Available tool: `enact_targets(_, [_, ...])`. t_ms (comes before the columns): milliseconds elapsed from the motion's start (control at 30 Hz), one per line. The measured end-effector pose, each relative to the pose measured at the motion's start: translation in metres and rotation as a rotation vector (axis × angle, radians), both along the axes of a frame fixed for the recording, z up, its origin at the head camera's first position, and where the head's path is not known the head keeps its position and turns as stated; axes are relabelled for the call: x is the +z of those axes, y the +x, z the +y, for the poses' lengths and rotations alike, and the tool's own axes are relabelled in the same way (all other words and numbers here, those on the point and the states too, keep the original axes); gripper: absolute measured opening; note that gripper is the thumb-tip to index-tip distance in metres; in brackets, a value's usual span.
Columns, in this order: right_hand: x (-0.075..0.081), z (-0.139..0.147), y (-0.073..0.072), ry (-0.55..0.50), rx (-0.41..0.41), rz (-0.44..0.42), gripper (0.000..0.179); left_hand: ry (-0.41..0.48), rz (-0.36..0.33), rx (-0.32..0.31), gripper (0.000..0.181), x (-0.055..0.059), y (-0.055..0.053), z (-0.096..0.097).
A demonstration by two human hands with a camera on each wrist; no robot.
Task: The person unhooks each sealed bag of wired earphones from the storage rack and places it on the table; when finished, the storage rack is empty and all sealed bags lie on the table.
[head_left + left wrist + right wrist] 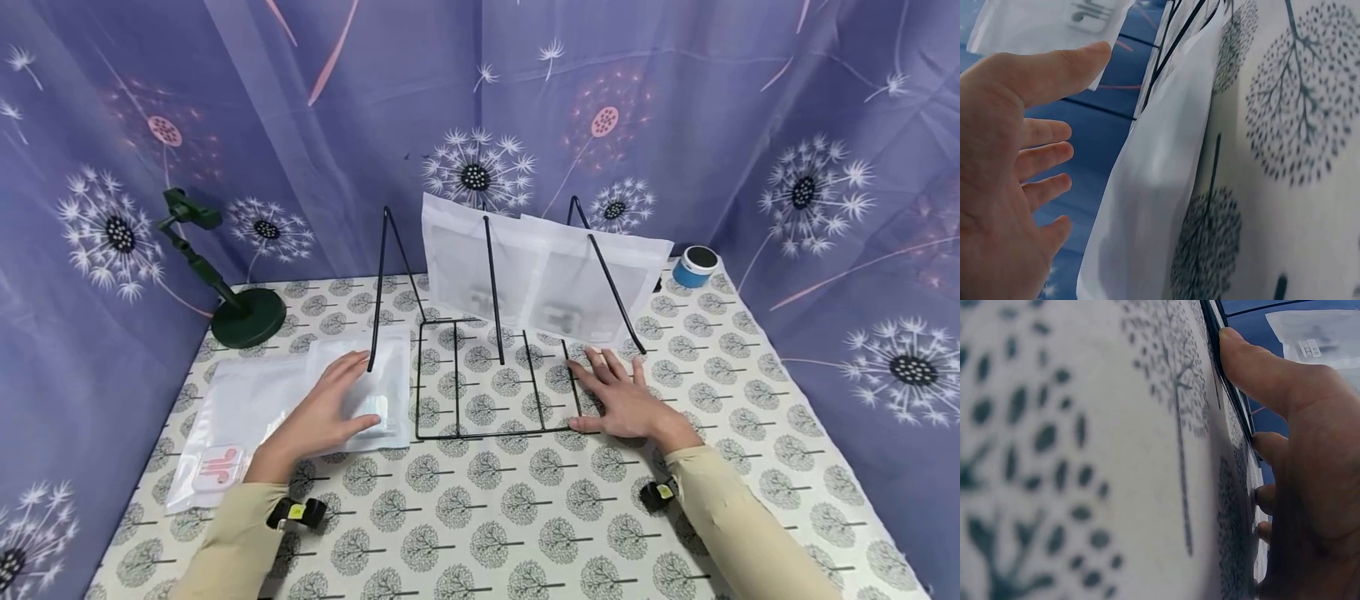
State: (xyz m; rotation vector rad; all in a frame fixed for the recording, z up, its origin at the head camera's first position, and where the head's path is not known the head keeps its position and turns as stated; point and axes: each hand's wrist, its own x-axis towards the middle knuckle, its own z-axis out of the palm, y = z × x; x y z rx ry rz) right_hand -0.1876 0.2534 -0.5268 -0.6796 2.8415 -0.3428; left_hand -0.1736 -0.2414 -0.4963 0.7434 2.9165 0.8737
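A black wire rack (491, 283) stands mid-table with several slanted uprights. Two white zip pouches, a left one (457, 258) and a right one (611, 271), lean upright in its back part. My left hand (318, 421) is over white pouches (251, 392) lying flat left of the rack, its fingers extended near the front-left upright. In the left wrist view that hand (1004, 156) has spread fingers and a bare palm beside a pouch (1154, 181). My right hand (622, 404) rests at the rack's right base, thumb and fingertips at the wire; its thumb (1260, 369) meets the wire in the right wrist view.
A dark green stand (247, 317) with a jointed arm is at the back left. At the back right sits a blue jar (695, 267) with a dark-topped white lid. A purple dandelion-print curtain (345, 150) encloses the tree-patterned tablecloth (480, 533).
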Motion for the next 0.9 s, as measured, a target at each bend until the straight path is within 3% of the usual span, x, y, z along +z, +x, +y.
enact_targets(133, [-0.001,0.0,0.001,-0.002,-0.002,-0.006,0.099,-0.044,-0.031,-0.017,0.097,-0.003,-0.004,0.009])
enact_targets(433, [-0.001,0.0,0.0,0.005,-0.003,-0.021,0.099,-0.048,-0.1,-0.043,0.097,-0.005,-0.007,0.027])
enact_targets(900, [-0.001,0.001,0.0,0.005,-0.003,-0.008,0.101,-0.139,-0.094,-0.075,0.1,-0.011,-0.013,0.044])
